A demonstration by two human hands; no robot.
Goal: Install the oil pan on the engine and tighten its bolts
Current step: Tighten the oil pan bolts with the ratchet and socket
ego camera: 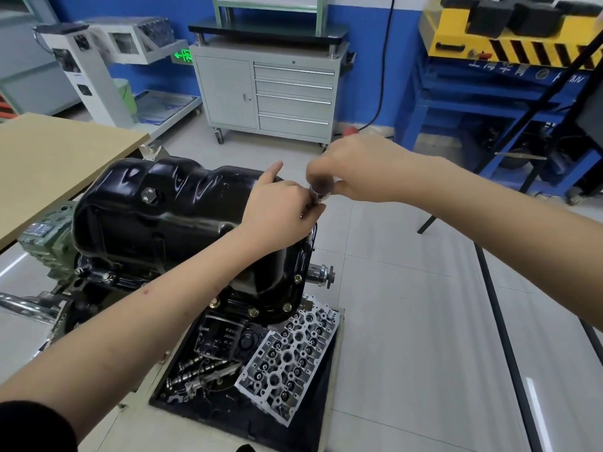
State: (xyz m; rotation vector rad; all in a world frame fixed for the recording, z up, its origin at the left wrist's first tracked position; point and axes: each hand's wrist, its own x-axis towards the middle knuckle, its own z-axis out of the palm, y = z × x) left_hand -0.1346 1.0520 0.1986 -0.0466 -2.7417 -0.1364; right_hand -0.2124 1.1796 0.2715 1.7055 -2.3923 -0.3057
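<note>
- Oil pan (163, 216), black, sits upside-up on the engine (45, 243), filling frame from about 9 o'clock to centre; flange meets the block all round the near edge.
- Several brass-coloured bolts (253, 310) already sit in the flange along the near corner, toward 6 o'clock of the pan. Whether they are snug cannot be told.
- Left hand (280, 210) rests at the pan's far-right edge, index finger stretched out, the other fingers pinching the lower end of a small metal socket tool (321, 190).
- Right hand (359, 171) curls round the top of the same tool from 3 o'clock; tool's full shape is hidden by both hands.
- Judgement: a bolt at the far-right flange is being started or run down.
- Risk: tool held off vertical; the bolt could cross-thread in the block.
- Risk: socket seated only partly on the bolt head; it could slip and round the head, or knuckles could strike the flange.
- Risk: full tightening of one corner before the rest could seat the pan unevenly and let the joint leak.
- Risk: a dropped bolt would fall to the black tray (293, 429) at 6 o'clock, among the cylinder head (290, 360), oil filter (218, 337) and loose camshaft parts (199, 373), and be hard to find.
- Beige tabletop (49, 158) at 10 o'clock lies clear of the work.
</note>
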